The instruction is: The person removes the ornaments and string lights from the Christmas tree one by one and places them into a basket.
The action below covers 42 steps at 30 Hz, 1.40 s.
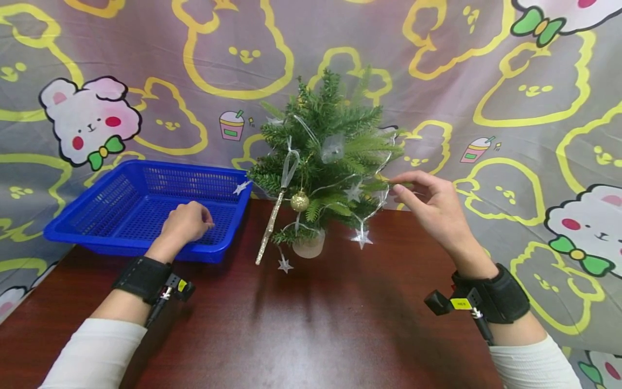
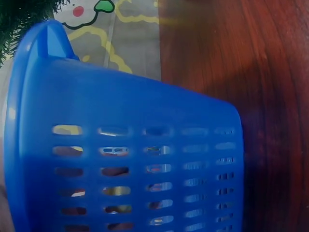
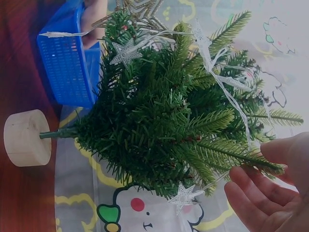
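Note:
A small artificial Christmas tree (image 1: 330, 140) stands on a pale round base (image 3: 28, 137), hung with star string lights (image 1: 361, 237), a gold glitter ball (image 1: 299, 202) and a long gold icicle ornament (image 1: 269, 229). At its right side, my right hand (image 1: 434, 208) pinches the tip of a green branch (image 3: 265, 166) between thumb and fingers. My left hand (image 1: 187, 221) hovers over the front right part of a blue plastic basket (image 1: 223, 249), fingers loosely curled with nothing visible in them. The left wrist view shows only the basket's perforated side, with that hand almost wholly hidden.
The basket sits left of the tree on a dark brown wooden table (image 1: 301, 324). One light star (image 1: 240, 187) dangles by the basket's right rim. A gold star outline (image 3: 140, 14) shows among the branches. Behind everything hangs a cartoon-printed cloth (image 1: 170, 48).

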Each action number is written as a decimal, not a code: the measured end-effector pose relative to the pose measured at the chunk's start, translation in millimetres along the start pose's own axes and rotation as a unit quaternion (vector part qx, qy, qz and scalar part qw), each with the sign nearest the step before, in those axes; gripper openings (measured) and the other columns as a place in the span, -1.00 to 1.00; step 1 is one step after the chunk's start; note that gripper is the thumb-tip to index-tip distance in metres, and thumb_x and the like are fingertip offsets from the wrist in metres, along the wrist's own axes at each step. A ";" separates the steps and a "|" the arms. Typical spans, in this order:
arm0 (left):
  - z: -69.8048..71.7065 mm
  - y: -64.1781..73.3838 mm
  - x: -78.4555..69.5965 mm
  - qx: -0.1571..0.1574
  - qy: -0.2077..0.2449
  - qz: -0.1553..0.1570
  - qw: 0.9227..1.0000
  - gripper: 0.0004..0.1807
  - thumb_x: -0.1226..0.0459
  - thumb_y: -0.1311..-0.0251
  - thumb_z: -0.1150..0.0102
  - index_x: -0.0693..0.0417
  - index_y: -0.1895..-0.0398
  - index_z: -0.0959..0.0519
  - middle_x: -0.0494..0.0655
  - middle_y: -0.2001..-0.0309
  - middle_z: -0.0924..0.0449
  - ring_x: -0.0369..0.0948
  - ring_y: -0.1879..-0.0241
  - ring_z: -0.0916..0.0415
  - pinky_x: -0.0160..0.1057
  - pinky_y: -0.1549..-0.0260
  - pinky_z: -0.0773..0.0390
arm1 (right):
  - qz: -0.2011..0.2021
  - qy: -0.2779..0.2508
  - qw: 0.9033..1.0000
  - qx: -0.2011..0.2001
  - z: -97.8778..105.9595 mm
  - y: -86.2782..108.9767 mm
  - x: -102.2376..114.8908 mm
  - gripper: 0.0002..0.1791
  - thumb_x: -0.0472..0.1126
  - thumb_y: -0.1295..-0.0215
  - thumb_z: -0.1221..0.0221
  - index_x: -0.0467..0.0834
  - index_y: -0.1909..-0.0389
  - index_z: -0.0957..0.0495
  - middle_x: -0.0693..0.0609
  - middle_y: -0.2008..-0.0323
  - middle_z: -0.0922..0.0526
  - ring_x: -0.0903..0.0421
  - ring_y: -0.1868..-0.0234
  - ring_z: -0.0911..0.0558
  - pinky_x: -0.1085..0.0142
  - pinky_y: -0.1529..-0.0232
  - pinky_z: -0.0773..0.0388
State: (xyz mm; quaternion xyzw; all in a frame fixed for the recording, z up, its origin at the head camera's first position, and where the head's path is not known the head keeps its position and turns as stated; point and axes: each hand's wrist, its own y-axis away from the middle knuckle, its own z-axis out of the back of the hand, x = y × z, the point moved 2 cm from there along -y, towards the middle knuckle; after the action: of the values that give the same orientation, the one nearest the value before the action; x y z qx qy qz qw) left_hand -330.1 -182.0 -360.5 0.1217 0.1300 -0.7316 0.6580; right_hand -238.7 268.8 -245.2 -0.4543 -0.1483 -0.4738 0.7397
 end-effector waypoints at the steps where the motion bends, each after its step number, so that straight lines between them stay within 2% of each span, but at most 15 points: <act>1: -0.5 -0.8 0.3 0.009 -0.003 0.001 1.000 -0.86 0.19 -0.16 -0.29 0.05 0.45 -0.68 0.27 0.18 -0.68 0.29 0.13 -0.59 0.18 0.28 -0.51 | 0.000 -0.001 1.000 0.000 0.0 -0.1 0.0 -0.78 -0.23 -0.40 -0.18 -0.21 0.03 -0.64 0.15 0.26 -0.75 0.36 0.28 -0.71 0.51 0.21 -0.60; 5: -1.9 -2.7 0.0 0.039 -0.011 0.005 0.999 -0.87 0.19 -0.14 -0.30 0.04 0.48 -0.68 0.25 0.21 -0.68 0.24 0.15 -0.59 0.16 0.32 -0.52 | 0.001 -0.004 1.000 0.000 -0.1 -0.3 0.3 -0.78 -0.23 -0.40 -0.18 -0.21 0.03 -0.64 0.15 0.26 -0.75 0.35 0.28 -0.72 0.50 0.21 -0.61; 9: -3.4 -3.0 -1.2 0.059 -0.018 0.010 0.998 -0.88 0.20 -0.12 -0.31 0.02 0.48 -0.68 0.19 0.23 -0.66 0.21 0.17 -0.58 0.15 0.31 -0.52 | 0.001 -0.004 1.000 0.000 -0.7 -0.1 0.3 -0.78 -0.23 -0.40 -0.18 -0.21 0.03 -0.65 0.24 0.28 -0.73 0.35 0.28 -0.72 0.51 0.20 -0.61; 14: -4.5 -3.4 -1.7 0.090 -0.037 0.015 0.995 -0.87 0.14 -0.09 -0.34 -0.01 0.43 -0.68 0.23 0.16 -0.64 0.31 0.08 -0.55 0.22 0.24 -0.54 | -0.002 -0.002 1.000 -0.002 -1.0 0.3 -0.3 -0.78 -0.23 -0.40 -0.18 -0.20 0.03 -0.65 0.24 0.28 -0.73 0.35 0.29 -0.72 0.51 0.20 -0.61; 19: -5.5 -4.1 -1.2 0.114 -0.052 0.015 0.992 -0.83 0.11 -0.06 -0.39 -0.01 0.45 -0.65 0.24 0.15 -0.63 0.31 0.09 -0.55 0.22 0.23 -0.54 | -0.004 -0.005 1.000 -0.002 -1.1 0.2 -0.1 -0.78 -0.23 -0.40 -0.18 -0.21 0.03 -0.64 0.12 0.26 -0.76 0.35 0.29 -0.72 0.51 0.20 -0.61; 21: -5.4 -4.2 -1.5 0.121 -0.053 0.017 0.991 -0.82 0.12 -0.06 -0.39 0.00 0.46 -0.65 0.23 0.16 -0.63 0.30 0.10 -0.56 0.22 0.23 -0.55 | -0.004 -0.009 1.000 -0.002 -1.1 0.0 -0.2 -0.78 -0.23 -0.40 -0.18 -0.21 0.03 -0.64 0.06 0.25 -0.76 0.35 0.29 -0.72 0.52 0.20 -0.60; 23: -5.2 -4.3 -1.7 0.126 -0.054 0.017 0.990 -0.83 0.13 -0.07 -0.38 0.00 0.46 -0.66 0.24 0.15 -0.63 0.30 0.09 -0.56 0.22 0.22 -0.55 | -0.003 -0.011 1.000 -0.003 -1.2 -0.2 -0.4 -0.78 -0.24 -0.40 -0.18 -0.22 0.03 -0.64 0.07 0.26 -0.76 0.35 0.29 -0.72 0.51 0.21 -0.60; 30: -5.1 -3.9 -3.0 0.144 -0.070 0.000 0.987 -0.91 0.18 -0.11 -0.31 -0.03 0.47 -0.70 0.32 0.04 -0.63 0.34 0.03 -0.55 0.24 0.18 -0.56 | -0.001 -0.014 1.000 -0.002 -1.9 0.5 -1.1 -0.78 -0.24 -0.40 -0.17 -0.24 0.03 -0.64 0.37 0.28 -0.71 0.36 0.29 -0.73 0.49 0.19 -0.63; 37: -6.2 -5.1 -3.3 0.166 -0.086 -0.006 0.982 -0.90 0.25 -0.12 -0.24 -0.01 0.42 -0.74 0.40 -0.03 -0.59 0.37 -0.01 -0.53 0.25 0.08 -0.54 | 0.007 -0.020 1.000 -0.005 -2.2 1.7 -0.6 -0.78 -0.26 -0.40 -0.17 -0.26 0.04 -0.64 0.12 0.23 -0.76 0.26 0.28 -0.75 0.51 0.17 -0.62; 42: -6.5 -5.3 -4.1 0.175 -0.097 -0.013 0.980 -0.88 0.28 -0.12 -0.22 0.01 0.39 -0.75 0.39 -0.02 -0.60 0.36 -0.03 -0.53 0.24 0.04 -0.54 | 0.007 -0.027 1.000 -0.007 -2.1 1.7 -0.3 -0.78 -0.26 -0.40 -0.16 -0.28 0.05 -0.64 0.20 0.24 -0.74 0.23 0.28 -0.75 0.50 0.18 -0.62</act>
State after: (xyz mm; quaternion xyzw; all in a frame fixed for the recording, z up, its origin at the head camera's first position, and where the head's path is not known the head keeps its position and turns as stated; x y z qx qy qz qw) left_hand -334.9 -175.4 -365.0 0.1619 -0.0631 -0.7599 0.6264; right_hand -237.9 267.5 -247.5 -0.4731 -0.1619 -0.4573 0.7355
